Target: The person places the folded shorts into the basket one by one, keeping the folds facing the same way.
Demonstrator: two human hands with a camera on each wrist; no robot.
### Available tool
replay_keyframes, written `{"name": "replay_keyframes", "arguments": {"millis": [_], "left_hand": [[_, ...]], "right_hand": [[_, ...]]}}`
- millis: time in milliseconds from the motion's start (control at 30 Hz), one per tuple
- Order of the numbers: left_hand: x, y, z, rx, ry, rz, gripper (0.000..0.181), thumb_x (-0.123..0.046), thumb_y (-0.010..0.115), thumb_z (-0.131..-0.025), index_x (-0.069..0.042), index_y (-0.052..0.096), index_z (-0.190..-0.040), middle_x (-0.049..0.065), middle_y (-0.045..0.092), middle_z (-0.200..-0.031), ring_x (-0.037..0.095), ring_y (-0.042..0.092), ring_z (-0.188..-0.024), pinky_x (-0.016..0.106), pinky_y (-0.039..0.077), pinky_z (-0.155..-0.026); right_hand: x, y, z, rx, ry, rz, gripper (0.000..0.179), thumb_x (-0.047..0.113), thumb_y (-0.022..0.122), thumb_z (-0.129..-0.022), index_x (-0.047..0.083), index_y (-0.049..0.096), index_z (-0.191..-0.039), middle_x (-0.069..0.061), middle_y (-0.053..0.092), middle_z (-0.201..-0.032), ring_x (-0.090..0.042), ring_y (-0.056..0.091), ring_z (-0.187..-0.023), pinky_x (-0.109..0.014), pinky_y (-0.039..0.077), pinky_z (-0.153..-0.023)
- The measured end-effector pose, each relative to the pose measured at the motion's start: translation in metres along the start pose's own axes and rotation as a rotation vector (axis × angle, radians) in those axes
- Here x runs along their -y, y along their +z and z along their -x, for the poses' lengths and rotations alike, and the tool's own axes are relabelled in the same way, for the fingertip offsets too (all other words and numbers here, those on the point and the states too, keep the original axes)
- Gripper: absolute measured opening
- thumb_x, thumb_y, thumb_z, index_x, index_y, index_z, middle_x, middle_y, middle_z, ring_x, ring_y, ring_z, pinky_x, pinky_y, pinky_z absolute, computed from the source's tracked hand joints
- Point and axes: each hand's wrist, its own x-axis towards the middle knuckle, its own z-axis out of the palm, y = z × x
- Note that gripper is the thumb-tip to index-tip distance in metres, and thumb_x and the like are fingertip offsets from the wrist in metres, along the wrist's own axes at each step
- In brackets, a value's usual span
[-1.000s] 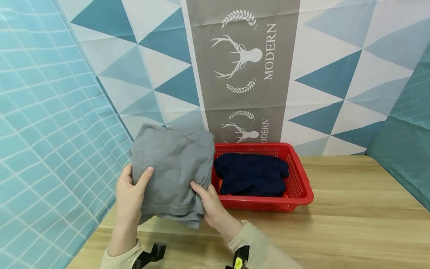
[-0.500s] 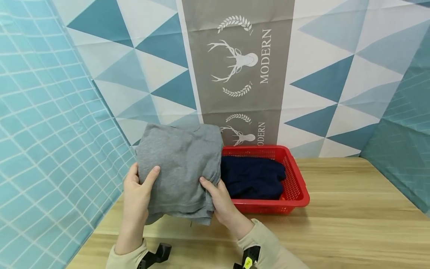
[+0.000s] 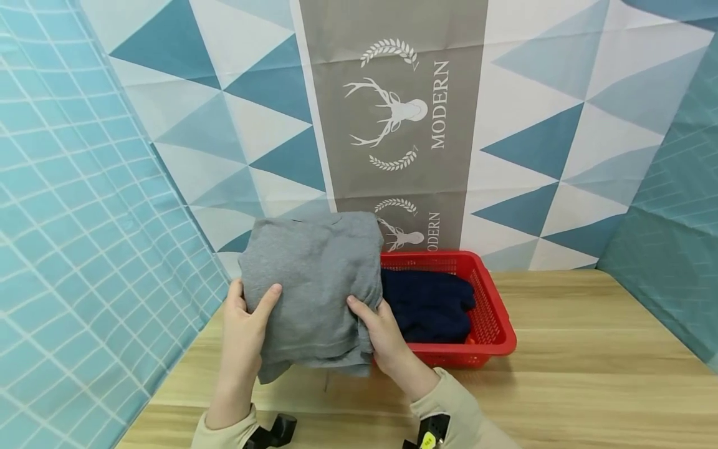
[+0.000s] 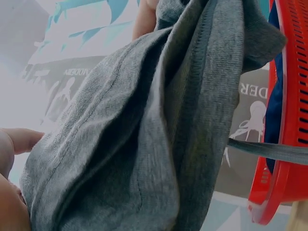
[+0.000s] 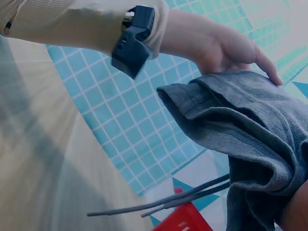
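A folded grey garment (image 3: 314, 287) is held up in front of me in the head view, its layers stacked and its lower edge hanging loose. My left hand (image 3: 244, 327) grips its left side, thumb on the front and fingers behind. On the opposite side my right hand (image 3: 387, 340) pinches it the same way. The left wrist view shows the garment's folded layers (image 4: 120, 139) and a thin cord (image 4: 269, 150) hanging out. Two cord ends (image 5: 144, 206) dangle from it in the right wrist view. The fingers behind the cloth are mostly hidden.
A red plastic basket (image 3: 477, 350) stands on the wooden table (image 3: 589, 349) right of the garment, which overlaps its left part. Inside lies a folded navy cloth (image 3: 429, 305), with a bit of orange beside it. Patterned sheets (image 3: 516, 125) close off the back and sides.
Both hands have carried the grey garment a little to the right, so it covers more of the basket's left end. The grip looks the same, and the head view has shifted slightly.
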Motion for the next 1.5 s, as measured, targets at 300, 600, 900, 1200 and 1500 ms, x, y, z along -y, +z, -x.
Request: {"name": "replay_keyframes", "arguments": {"millis": [300, 600, 900, 1200, 1500], "left_hand": [[0.003, 0.014, -0.002, 0.021, -0.010, -0.017, 0.046, -0.024, 0.062, -0.086, -0.010, 0.042, -0.125, 0.001, 0.048, -0.115, 0.015, 0.048, -0.101, 0.025, 0.041, -0.082], [0.010, 0.023, -0.003, 0.088, 0.002, 0.048, 0.044, -0.023, 0.063, -0.086, -0.013, 0.044, -0.124, 0.000, 0.051, -0.114, 0.017, 0.053, -0.099, 0.023, 0.047, -0.079], [0.014, 0.034, -0.005, 0.175, 0.021, 0.061, 0.040, -0.025, 0.063, -0.086, -0.013, 0.046, -0.121, 0.004, 0.054, -0.112, 0.019, 0.055, -0.097, 0.027, 0.048, -0.079], [0.014, 0.052, -0.009, 0.255, 0.069, 0.056, 0.043, -0.025, 0.065, -0.084, -0.017, 0.048, -0.124, 0.002, 0.054, -0.117, 0.015, 0.054, -0.103, 0.031, 0.046, -0.085], [0.016, 0.061, -0.016, 0.339, 0.058, -0.002, 0.046, -0.025, 0.066, -0.084, -0.024, 0.047, -0.125, 0.001, 0.054, -0.119, 0.016, 0.051, -0.106, 0.040, 0.046, -0.087]], "right_hand": [[0.011, -0.016, -0.001, -0.057, -0.041, 0.041, 0.042, 0.020, 0.055, -0.089, 0.003, 0.042, -0.125, -0.005, 0.052, -0.115, -0.015, 0.052, -0.102, -0.031, 0.039, -0.092], [0.023, -0.030, -0.002, -0.092, -0.060, 0.058, 0.030, 0.020, 0.056, -0.089, 0.003, 0.050, -0.114, -0.001, 0.057, -0.101, -0.015, 0.056, -0.093, -0.031, 0.045, -0.085], [0.036, -0.048, 0.002, -0.114, -0.047, 0.052, 0.023, 0.025, 0.051, -0.092, 0.007, 0.052, -0.106, 0.001, 0.060, -0.093, -0.014, 0.058, -0.086, -0.030, 0.048, -0.079], [0.048, -0.069, 0.000, -0.132, -0.019, 0.114, 0.029, 0.023, 0.052, -0.092, 0.007, 0.046, -0.116, 0.002, 0.057, -0.099, -0.013, 0.057, -0.092, -0.030, 0.047, -0.082], [0.060, -0.091, -0.004, -0.098, 0.002, 0.215, 0.034, 0.023, 0.054, -0.091, 0.009, 0.043, -0.120, 0.004, 0.055, -0.106, -0.013, 0.056, -0.098, -0.030, 0.046, -0.086]]}}
